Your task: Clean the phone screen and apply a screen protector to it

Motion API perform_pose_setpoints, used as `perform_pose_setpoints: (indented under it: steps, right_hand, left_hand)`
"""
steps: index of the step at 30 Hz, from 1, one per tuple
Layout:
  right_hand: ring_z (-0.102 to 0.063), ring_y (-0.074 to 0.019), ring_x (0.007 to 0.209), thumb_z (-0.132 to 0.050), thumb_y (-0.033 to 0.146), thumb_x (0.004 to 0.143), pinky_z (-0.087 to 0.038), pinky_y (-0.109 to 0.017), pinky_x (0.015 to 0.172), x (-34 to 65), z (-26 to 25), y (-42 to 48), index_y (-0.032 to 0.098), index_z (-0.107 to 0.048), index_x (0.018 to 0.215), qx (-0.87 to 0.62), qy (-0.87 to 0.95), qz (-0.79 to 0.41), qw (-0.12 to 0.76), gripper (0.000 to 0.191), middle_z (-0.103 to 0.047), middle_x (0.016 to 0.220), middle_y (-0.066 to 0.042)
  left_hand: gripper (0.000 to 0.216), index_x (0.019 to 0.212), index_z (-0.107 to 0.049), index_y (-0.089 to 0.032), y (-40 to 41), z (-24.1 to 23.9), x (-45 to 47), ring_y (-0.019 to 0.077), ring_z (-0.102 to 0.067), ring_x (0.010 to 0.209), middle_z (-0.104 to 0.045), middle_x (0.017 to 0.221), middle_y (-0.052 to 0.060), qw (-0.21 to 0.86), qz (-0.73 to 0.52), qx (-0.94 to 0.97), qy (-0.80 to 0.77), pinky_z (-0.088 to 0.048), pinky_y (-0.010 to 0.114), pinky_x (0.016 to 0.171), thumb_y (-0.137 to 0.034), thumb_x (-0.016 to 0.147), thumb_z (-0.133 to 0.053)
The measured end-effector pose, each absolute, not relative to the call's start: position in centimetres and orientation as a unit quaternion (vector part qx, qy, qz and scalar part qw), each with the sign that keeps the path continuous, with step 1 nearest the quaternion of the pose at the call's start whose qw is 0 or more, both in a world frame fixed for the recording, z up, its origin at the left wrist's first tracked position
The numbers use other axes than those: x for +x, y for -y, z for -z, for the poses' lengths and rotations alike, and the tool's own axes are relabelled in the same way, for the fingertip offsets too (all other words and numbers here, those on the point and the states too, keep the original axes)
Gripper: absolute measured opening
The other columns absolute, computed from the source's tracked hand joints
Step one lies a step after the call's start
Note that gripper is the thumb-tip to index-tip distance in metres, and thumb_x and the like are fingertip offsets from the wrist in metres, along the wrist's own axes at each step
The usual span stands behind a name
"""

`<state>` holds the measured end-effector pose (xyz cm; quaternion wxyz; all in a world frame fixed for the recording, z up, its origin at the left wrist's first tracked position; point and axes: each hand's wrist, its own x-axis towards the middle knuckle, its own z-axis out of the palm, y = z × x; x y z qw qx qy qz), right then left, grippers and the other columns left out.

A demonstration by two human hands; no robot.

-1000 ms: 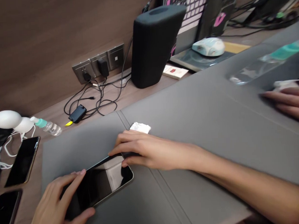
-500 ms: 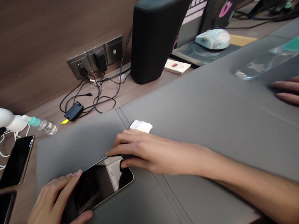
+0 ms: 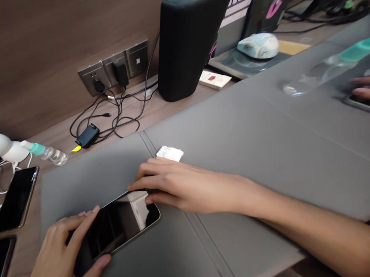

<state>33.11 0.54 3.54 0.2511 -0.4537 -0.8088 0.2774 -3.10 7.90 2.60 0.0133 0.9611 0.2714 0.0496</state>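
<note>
A black phone [image 3: 115, 227] lies screen up on the grey desk mat [image 3: 249, 144]. My left hand [image 3: 60, 258] grips its near end, thumb on one long edge and fingers on the other. My right hand [image 3: 171, 184] reaches in from the right, and its fingers are pinched at the phone's far top edge; I cannot make out what they hold, if anything. A small crumpled white wipe [image 3: 170, 153] lies on the mat just behind my right hand.
Two more dark phones [image 3: 14, 199] lie at the left edge. A small spray bottle [image 3: 46, 152], cables and a wall socket [image 3: 114, 70] are behind. A black speaker [image 3: 187, 40] stands at the back. Another person's fingers [image 3: 365, 87] and a clear bottle [image 3: 329, 69] are far right.
Both my hands stay on the phone with hardly any shift. The other person's hand at the right has drawn back toward the frame edge.
</note>
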Motion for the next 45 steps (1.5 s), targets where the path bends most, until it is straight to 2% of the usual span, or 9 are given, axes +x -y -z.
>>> perform_pose_setpoints:
  steps: [9, 17, 21, 24, 26, 32, 36, 42, 45]
  right_hand:
    - [-0.06, -0.0235, 0.111, -0.061, 0.022, 0.105, -0.047, -0.039, 0.1, 32.8, -4.1, -0.9, 0.014, -0.066, 0.138, -0.454, 0.818, -0.263, 0.236, 0.034, -0.067, 0.118, -0.011]
    - [-0.061, -0.0236, 0.108, -0.052, 0.026, 0.109, -0.051, -0.038, 0.097, 32.1, -4.2, -0.2, 0.014, -0.059, 0.146, -0.459, 0.835, -0.224, 0.205, 0.039, -0.066, 0.121, -0.012]
    - [-0.06, -0.0226, 0.123, -0.042, 0.031, 0.113, -0.048, -0.041, 0.109, 33.0, -4.8, 0.0, 0.021, -0.051, 0.152, -0.488, 0.808, -0.18, 0.276, 0.041, -0.066, 0.134, -0.01]
    - [-0.062, -0.025, 0.122, -0.042, 0.034, 0.113, -0.047, -0.048, 0.109, 34.7, -4.9, -0.1, 0.027, -0.056, 0.147, -0.574, 0.746, -0.09, 0.325, 0.038, -0.069, 0.131, -0.009]
    - [-0.063, -0.0276, 0.119, -0.044, 0.037, 0.112, -0.049, -0.052, 0.107, 35.8, -4.5, -0.2, 0.025, -0.061, 0.142, -0.621, 0.717, -0.059, 0.312, 0.036, -0.07, 0.126, -0.01]
    - [-0.062, -0.0254, 0.127, -0.05, 0.043, 0.109, -0.047, -0.047, 0.114, 36.1, -2.4, 0.9, 0.026, -0.065, 0.136, -0.599, 0.731, -0.173, 0.277, 0.036, -0.067, 0.135, -0.009]
    - [-0.065, -0.0246, 0.114, -0.061, 0.041, 0.103, -0.052, -0.041, 0.105, 35.4, -1.8, 1.4, 0.027, -0.062, 0.142, -0.62, 0.715, -0.173, 0.274, 0.041, -0.067, 0.121, -0.008]
    - [-0.066, -0.0199, 0.094, -0.056, 0.032, 0.106, -0.054, -0.032, 0.088, 33.0, -1.8, 2.2, 0.023, -0.072, 0.105, -0.62, 0.689, -0.134, 0.351, 0.018, -0.064, 0.101, -0.005]
    - [-0.066, -0.019, 0.091, -0.057, 0.025, 0.106, -0.053, -0.029, 0.081, 30.4, -1.6, 3.2, 0.024, -0.067, 0.108, -0.595, 0.693, -0.06, 0.402, 0.011, -0.068, 0.1, -0.005]
  left_hand:
    - [0.083, 0.165, -0.032, -0.033, -8.3, -1.5, -3.4, 0.0285, -0.066, 0.109, -0.068, 0.126, 0.009, -0.003, -0.06, 0.959, -0.277, -0.055, 0.039, 0.092, -0.061, 0.094, -0.064]
    - [0.077, 0.159, -0.044, -0.035, -8.0, -0.7, -3.3, 0.0296, -0.062, 0.116, -0.063, 0.136, 0.008, 0.012, -0.095, 0.957, -0.275, -0.051, 0.039, 0.097, -0.059, 0.091, -0.068]
    - [0.084, 0.162, -0.039, -0.034, -7.9, -0.5, -2.9, 0.0301, -0.062, 0.117, -0.063, 0.137, 0.007, 0.03, -0.116, 0.951, -0.283, -0.05, 0.04, 0.098, -0.063, 0.089, -0.069]
    - [0.088, 0.162, -0.039, -0.032, -7.8, -0.7, -2.6, 0.0302, -0.062, 0.117, -0.064, 0.136, 0.008, 0.038, -0.129, 0.95, -0.282, -0.05, 0.04, 0.098, -0.067, 0.087, -0.071]
    - [0.084, 0.159, -0.042, -0.031, -7.7, -0.8, -2.6, 0.0297, -0.062, 0.117, -0.064, 0.137, 0.008, 0.044, -0.132, 0.95, -0.281, -0.05, 0.04, 0.099, -0.065, 0.089, -0.071]
    - [0.068, 0.149, -0.05, -0.03, -7.4, -0.8, -2.5, 0.0279, -0.061, 0.123, -0.064, 0.139, 0.006, 0.089, -0.147, 0.943, -0.284, -0.049, 0.04, 0.104, -0.058, 0.092, -0.072]
    - [0.055, 0.132, -0.06, -0.029, -7.4, -0.8, -2.3, 0.0276, -0.062, 0.12, -0.066, 0.134, 0.004, 0.147, -0.158, 0.93, -0.297, -0.05, 0.038, 0.1, -0.051, 0.086, -0.08]
    - [0.049, 0.121, -0.062, -0.03, -7.1, -0.3, -2.5, 0.0256, -0.062, 0.114, -0.066, 0.128, 0.001, 0.206, -0.19, 0.907, -0.314, -0.051, 0.035, 0.096, -0.04, 0.078, -0.085]
    - [0.054, 0.122, -0.061, -0.031, -7.1, -0.1, -2.6, 0.0261, -0.06, 0.118, -0.064, 0.131, 0.001, 0.218, -0.197, 0.906, -0.304, -0.05, 0.036, 0.099, -0.038, 0.076, -0.087]
